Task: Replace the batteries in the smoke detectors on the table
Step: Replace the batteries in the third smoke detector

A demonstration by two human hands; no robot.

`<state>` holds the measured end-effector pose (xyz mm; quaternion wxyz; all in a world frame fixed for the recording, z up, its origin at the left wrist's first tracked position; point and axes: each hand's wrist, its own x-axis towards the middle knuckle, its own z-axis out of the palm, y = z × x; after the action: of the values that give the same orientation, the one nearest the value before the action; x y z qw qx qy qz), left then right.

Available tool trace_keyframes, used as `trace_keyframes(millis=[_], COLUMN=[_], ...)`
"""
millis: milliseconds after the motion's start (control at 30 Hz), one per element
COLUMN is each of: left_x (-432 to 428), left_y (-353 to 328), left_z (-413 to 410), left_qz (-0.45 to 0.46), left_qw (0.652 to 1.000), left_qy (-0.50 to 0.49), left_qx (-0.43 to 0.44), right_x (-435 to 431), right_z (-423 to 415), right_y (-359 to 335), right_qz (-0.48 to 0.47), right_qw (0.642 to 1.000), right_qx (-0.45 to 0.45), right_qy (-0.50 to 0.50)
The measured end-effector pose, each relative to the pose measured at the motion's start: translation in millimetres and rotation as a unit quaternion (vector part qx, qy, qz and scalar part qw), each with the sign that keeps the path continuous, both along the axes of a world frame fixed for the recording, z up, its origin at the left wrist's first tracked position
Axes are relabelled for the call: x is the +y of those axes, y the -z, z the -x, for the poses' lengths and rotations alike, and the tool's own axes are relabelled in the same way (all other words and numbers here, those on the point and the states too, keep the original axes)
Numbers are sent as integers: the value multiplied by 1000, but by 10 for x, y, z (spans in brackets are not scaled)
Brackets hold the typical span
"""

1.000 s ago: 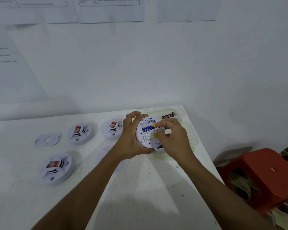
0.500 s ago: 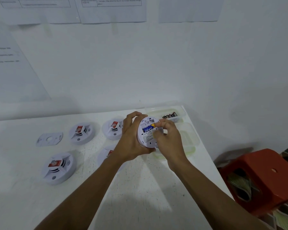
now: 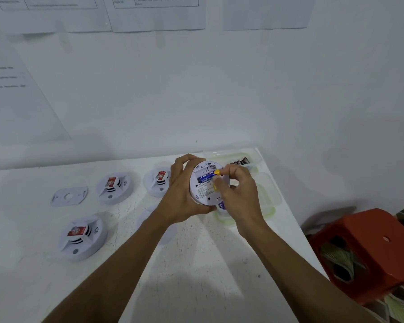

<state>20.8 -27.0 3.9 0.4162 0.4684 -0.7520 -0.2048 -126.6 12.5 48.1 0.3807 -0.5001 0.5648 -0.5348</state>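
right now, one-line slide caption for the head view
Left hand grips an upturned smoke detector while right hand pinches a blue battery in its compartment.

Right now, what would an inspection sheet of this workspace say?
Surface: white table.
Job's things: held detector, back open, one blue battery seated; three detectors lying on the table; battery tub at far corner.
Clutter: loose mounting plate.
Hands: left hand grips the held detector; right hand pinches a second battery against it.
Cables: nothing seen.
Surroundings: papers on wall; red stool at right.
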Motion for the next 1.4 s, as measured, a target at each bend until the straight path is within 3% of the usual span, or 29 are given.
trace_keyframes(millis=[167,467,633,767,967,1133,1333,1400], left_x=[3,-10,-47,-49,-52,-83,-134,-170], left_y=[44,1,38,9,-8,48,51,17], left_z=[-8,53,-75,-172,-138,-100,-100,-109], left_qz=[-100,-8,6,15,6,-19,-17,-17], left_qw=[992,1000,999,999,999,999,999,999], left_qy=[36,3,23,24,34,35,38,36], left_qx=[66,3,47,38,29,10,16,24], right_x=[15,-51,-188,-351,-577,-620,-623,-629], right_z=[-19,67,480,814,842,847,865,845], right_y=[-41,-89,-88,36,143,143,136,71], right_qz=[76,114,94,2,-86,-125,-117,-76], right_qw=[995,992,996,983,890,844,845,856], right_qx=[64,39,6,180,423,487,488,486], right_qy=[31,28,1,-49,-147,-183,-183,-161])
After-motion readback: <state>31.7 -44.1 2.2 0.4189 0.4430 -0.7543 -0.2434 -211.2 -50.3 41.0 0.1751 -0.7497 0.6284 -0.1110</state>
